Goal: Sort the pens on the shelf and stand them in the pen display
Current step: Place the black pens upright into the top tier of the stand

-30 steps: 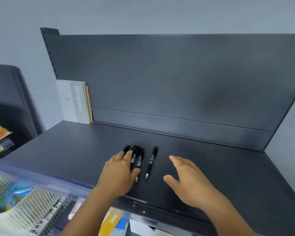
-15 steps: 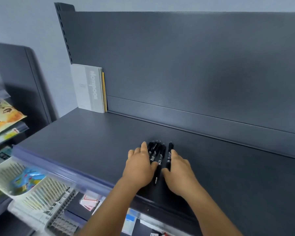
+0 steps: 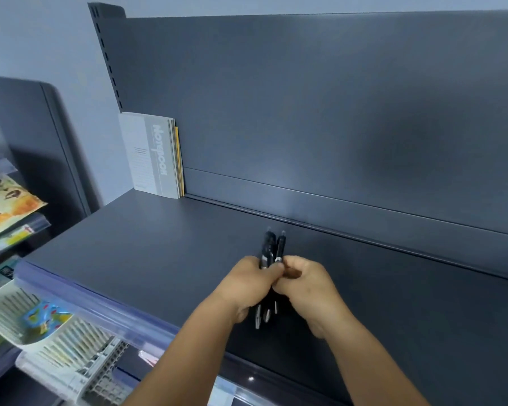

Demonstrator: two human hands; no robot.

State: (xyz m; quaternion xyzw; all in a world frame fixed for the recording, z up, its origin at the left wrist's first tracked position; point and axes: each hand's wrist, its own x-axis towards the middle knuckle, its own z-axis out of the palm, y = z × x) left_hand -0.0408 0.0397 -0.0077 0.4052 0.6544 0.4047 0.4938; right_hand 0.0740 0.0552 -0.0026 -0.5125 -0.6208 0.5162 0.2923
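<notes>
A bundle of several black pens (image 3: pixel 272 247) with silver tips is gathered between both hands over the dark shelf (image 3: pixel 159 244). My left hand (image 3: pixel 247 284) grips the bundle from the left, fingers curled round the barrels. My right hand (image 3: pixel 305 284) closes on it from the right, fingertips meeting the left hand's. The clip ends stick up beyond the hands and the tips (image 3: pixel 261 316) poke out below. The middle of the pens is hidden by my fingers. A white slotted pen display (image 3: pixel 71 344) sits at the lower left, one shelf down.
A grey notebook (image 3: pixel 153 155) leans upright against the shelf's back panel at the far left. A blue packet (image 3: pixel 46 316) lies on the white display. Magazines (image 3: pixel 6 203) sit on a rack at the left edge. A clear price rail (image 3: pixel 94 303) runs along the shelf's front edge.
Both hands, which lay flat on either side of the pens on the shelf, have closed together round them and gathered them into one bundle.
</notes>
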